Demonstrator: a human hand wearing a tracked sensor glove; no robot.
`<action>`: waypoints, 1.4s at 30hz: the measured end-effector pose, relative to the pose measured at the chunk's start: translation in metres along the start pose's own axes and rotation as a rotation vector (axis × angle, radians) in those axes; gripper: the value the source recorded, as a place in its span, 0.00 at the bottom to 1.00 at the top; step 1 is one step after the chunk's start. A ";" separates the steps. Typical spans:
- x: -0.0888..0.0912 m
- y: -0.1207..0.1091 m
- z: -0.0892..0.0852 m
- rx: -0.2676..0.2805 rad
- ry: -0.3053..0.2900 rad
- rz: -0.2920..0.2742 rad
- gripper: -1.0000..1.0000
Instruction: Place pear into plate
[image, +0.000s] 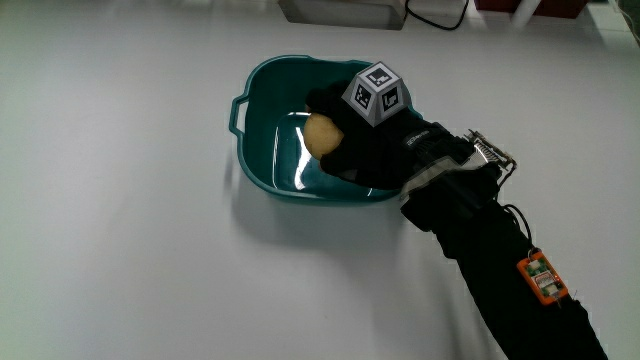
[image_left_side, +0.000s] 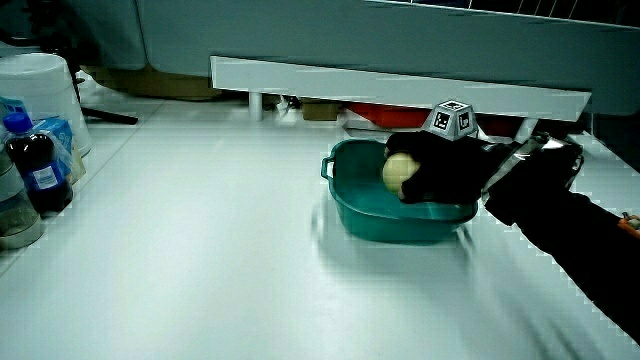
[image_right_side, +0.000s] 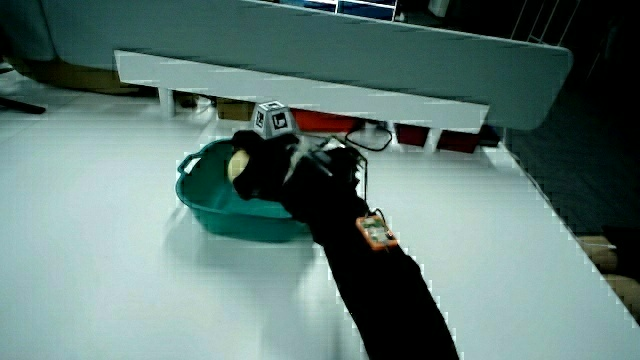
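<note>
A teal plate (image: 262, 90) with raised walls and small handles sits on the white table; it also shows in both side views (image_left_side: 352, 212) (image_right_side: 208, 208). The gloved hand (image: 355, 140) reaches over the plate's rim, with the patterned cube (image: 378, 93) on its back. Its fingers are curled around a pale yellow pear (image: 321, 134), held inside the plate just above the plate's floor. The pear shows in both side views (image_left_side: 399, 172) (image_right_side: 237, 166). The forearm (image: 480, 240) crosses the rim on the person's side.
A low white partition (image_left_side: 400, 85) runs along the table's edge farthest from the person. In a side view, bottles (image_left_side: 38, 165) and a white container (image_left_side: 40, 85) stand at the table's edge, well away from the plate. An orange tag (image: 541, 279) is on the forearm.
</note>
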 end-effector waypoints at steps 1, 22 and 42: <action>0.000 0.000 -0.001 0.006 -0.011 -0.006 0.50; -0.001 0.036 -0.053 -0.103 -0.061 -0.118 0.50; 0.004 0.039 -0.069 -0.131 -0.036 -0.140 0.42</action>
